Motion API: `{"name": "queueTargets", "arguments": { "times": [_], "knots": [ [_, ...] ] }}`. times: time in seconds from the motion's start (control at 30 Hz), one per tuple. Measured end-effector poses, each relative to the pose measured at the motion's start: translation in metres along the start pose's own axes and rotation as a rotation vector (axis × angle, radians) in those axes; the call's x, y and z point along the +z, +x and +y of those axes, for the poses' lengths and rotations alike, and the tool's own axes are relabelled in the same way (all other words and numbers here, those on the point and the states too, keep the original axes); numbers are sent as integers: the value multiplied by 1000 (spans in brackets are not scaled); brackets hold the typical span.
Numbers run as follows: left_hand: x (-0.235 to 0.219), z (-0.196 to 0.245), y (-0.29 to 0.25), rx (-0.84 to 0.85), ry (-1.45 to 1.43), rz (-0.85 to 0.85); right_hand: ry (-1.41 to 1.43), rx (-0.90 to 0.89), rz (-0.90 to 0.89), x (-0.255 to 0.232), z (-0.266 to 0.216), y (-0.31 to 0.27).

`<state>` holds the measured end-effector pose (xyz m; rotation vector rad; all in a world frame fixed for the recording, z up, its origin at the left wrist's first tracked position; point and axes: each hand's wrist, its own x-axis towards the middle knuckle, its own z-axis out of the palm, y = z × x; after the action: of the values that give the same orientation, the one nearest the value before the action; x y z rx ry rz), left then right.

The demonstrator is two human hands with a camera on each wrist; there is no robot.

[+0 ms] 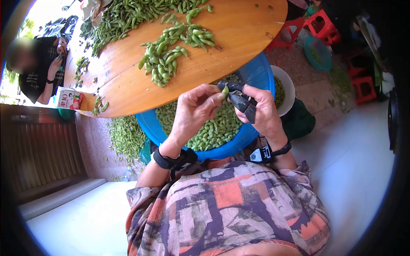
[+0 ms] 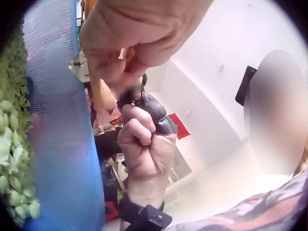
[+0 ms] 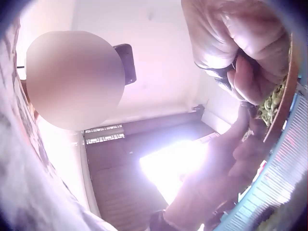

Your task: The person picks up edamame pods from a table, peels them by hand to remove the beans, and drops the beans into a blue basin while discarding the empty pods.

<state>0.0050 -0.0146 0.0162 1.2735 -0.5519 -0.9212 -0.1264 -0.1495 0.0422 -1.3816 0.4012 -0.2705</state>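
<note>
A single green soybean pod (image 1: pixel 225 90) sits between both hands, over a blue basket (image 1: pixel 267 79). The left hand (image 1: pixel 194 112) pinches it between thumb and forefinger. From the other side the right hand (image 1: pixel 267 112) grips the pod with its thumb and forefinger, both wrapped in black coverings (image 1: pixel 242 103). In the left wrist view, the right hand (image 2: pixel 147 149) has its other fingers curled in. Below the hands, shelled green beans (image 1: pixel 215 133) fill the basket. The fingertips hide part of the pod, also in the wrist views.
A wooden table (image 1: pixel 239 25) bears a small heap of pods (image 1: pixel 162 59) and a larger pile (image 1: pixel 128 17). Discarded hulls (image 1: pixel 126 136) lie on the floor at left. At right stand a white bowl (image 1: pixel 291 91), a teal basin (image 1: pixel 318 53) and red stools (image 1: pixel 322 25). Another person (image 1: pixel 38 70) sits across.
</note>
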Motion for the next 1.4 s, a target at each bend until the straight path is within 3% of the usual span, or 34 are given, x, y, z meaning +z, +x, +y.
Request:
{"name": "queueTargets", "arguments": {
  "times": [0.13, 0.2, 0.27, 0.3, 0.37, 0.4, 0.53, 0.6, 0.63, 0.67, 0.73, 0.8, 0.87, 1.0, 1.03, 1.07, 1.13, 1.23, 1.3, 1.33, 1.4],
  "knots": [
    [3, -10, -6, 176, 328, 108, -16, 35, 5, -1, 9, 1],
    [3, -9, -8, 202, 317, 99, 20, 2, 11, 0, 7, 1],
    [1, -1, -11, -60, -89, 7, -44, -82, -13, 0, 10, 1],
    [0, -3, -10, -61, -88, 6, -109, -167, -35, -1, 12, 1],
    [-4, -12, -9, -309, -557, -119, 15, -88, -68, -2, 12, 0],
    [-3, -16, -9, -311, -558, -119, 138, -11, -104, -2, 12, -1],
    [0, -21, -9, -224, -705, -189, 354, 25, -166, -6, 25, 1],
    [3, -8, -14, -168, 14, 56, 218, 23, -80, -4, 25, -3],
    [10, -8, -16, -27, 204, 143, 219, 26, -82, -2, 25, -5],
    [13, -9, -18, -29, 205, 146, 59, -30, -20, 0, 25, -7],
    [15, -13, -20, 332, 606, 179, -100, -83, 41, 5, 24, -7],
    [14, -16, -22, 328, 624, 148, -157, -57, 88, 9, 20, -7],
    [5, -14, -19, 14, 364, -13, -133, -26, 71, 10, 19, -8],
    [-3, -7, -15, -31, 394, -107, 6, 43, -16, 1, 26, -10],
    [-8, -4, -12, -134, 301, -186, 5, 45, -18, -1, 27, -10],
    [-12, 0, -11, -136, 300, -185, 154, 81, -76, -2, 27, -9],
    [-16, 7, -9, -348, -56, -310, 303, 116, -135, -4, 28, -8],
    [-13, -5, -9, -310, -49, -286, 291, 146, -122, 0, 29, -7],
    [-13, -7, -10, -289, 37, -240, -269, -48, 50, 14, 23, -10],
    [-13, -8, -10, -288, 37, -239, -270, -48, 49, 16, 28, -9],
    [-14, -13, -10, -277, 74, -248, -577, -287, 160, 19, 41, -8]
  ]
}}
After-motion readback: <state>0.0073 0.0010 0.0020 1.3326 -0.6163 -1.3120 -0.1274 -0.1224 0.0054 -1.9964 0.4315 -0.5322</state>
